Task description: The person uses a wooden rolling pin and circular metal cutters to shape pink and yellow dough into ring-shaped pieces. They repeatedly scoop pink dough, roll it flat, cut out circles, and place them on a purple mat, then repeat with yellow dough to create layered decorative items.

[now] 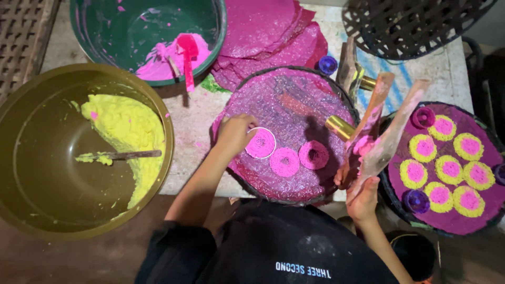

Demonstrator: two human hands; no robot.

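My left hand (pixel 234 134) rests on a round tray (pixel 247 181) covered with a glossy magenta sheet, its fingers closed on a small white ring mould (pixel 261 143) filled with pink paste. Two more pink paste rings (pixel 284 162) (pixel 313 154) lie in a row right of it. Beyond the tray's right edge, my right hand (pixel 363 199) grips the lower end of a clear plastic piping bag (pixel 392 135) smeared with pink paste, pointing up and away from me. A second similar bag (pixel 374 108) stands beside it.
A big olive bowl (pixel 31 210) with yellow paste and a stick sits at left. A green bowl (pixel 94 47) with pink paste and a scoop is behind it. At right lies a tray (pixel 492 137) of several yellow-and-pink rings. Magenta sheets (pixel 273 37) are stacked behind, with a dark wire basket (pixel 410 26) to their right.
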